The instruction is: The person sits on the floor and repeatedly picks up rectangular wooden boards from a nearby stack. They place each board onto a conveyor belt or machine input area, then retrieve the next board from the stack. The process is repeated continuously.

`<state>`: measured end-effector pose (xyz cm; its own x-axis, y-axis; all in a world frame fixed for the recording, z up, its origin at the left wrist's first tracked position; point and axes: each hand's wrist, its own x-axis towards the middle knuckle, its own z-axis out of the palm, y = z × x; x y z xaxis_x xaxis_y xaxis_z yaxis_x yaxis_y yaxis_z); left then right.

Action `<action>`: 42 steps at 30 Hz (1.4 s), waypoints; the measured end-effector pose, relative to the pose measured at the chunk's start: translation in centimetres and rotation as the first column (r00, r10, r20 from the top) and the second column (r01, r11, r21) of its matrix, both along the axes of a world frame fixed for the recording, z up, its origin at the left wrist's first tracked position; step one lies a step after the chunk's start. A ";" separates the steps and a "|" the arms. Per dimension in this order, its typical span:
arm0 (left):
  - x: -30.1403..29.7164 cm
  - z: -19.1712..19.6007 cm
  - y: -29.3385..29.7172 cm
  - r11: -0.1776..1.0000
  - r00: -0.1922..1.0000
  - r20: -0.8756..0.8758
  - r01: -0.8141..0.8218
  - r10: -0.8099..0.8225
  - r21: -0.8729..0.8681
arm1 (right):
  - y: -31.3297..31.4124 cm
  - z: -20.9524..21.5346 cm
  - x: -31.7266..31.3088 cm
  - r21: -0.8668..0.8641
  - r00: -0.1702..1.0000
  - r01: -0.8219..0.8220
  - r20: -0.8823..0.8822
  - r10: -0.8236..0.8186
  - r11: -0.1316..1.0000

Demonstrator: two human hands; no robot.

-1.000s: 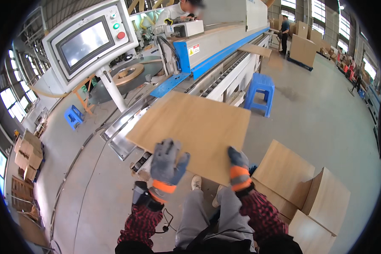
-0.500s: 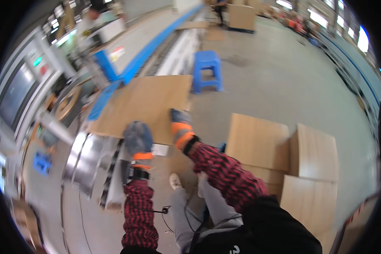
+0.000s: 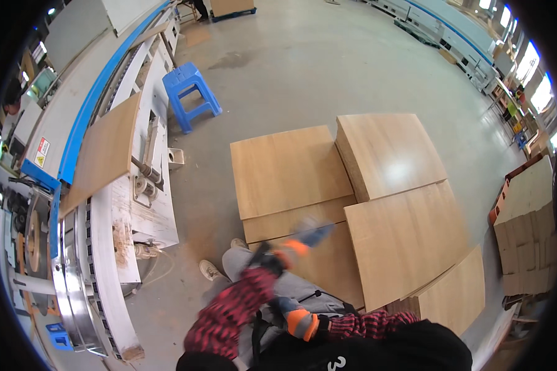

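Both my hands wear grey-blue gloves with orange bands. My left hand (image 3: pixel 308 237) reaches out over the stacked wood-grain panels (image 3: pixel 291 170), and motion smears its fingers. I cannot see whether it touches the panel below. Close to my lap is my right hand (image 3: pixel 298 318), beside the near stack; how its fingers are bent does not show clearly, and nothing can be made out in it. Off to the left, a wood-grain panel (image 3: pixel 108 145) lies on the machine's feed track, apart from both hands.
A long white machine with a blue rail (image 3: pixel 83 133) runs along the left. A blue plastic stool (image 3: pixel 189 93) stands on the floor past it. More panel stacks (image 3: pixel 408 238) are at my right, and a further pile of boards (image 3: pixel 526 235) is at the far right.
My view has swung to the right, toward the panel stacks. Both hands have come away from the panel on the machine; the left now reaches over the stacks, the right is by my lap.
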<state>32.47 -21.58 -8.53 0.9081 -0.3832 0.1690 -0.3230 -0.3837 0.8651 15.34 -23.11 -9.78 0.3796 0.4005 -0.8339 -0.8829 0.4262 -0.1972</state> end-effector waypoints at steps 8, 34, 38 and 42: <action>-6.0 0.9 -13.2 0.887 0.492 -0.781 -0.038 -0.384 -0.460 | -4.2 -3.0 -5.0 0.177 0.981 0.194 -0.038 -0.190 0.965; -19.4 21.5 37.5 0.744 0.813 0.271 -0.582 0.516 0.329 | -5.2 8.9 8.5 0.312 0.653 -0.169 0.746 -0.131 0.935; -20.0 26.8 35.2 0.091 0.527 0.579 -0.783 0.622 0.615 | 2.5 11.2 9.1 0.357 0.771 -0.284 0.637 -0.009 0.890; -21.5 22.5 31.1 0.344 0.678 0.296 -0.641 0.673 0.686 | 13.3 14.6 7.7 0.410 0.801 -0.292 0.598 -0.013 0.864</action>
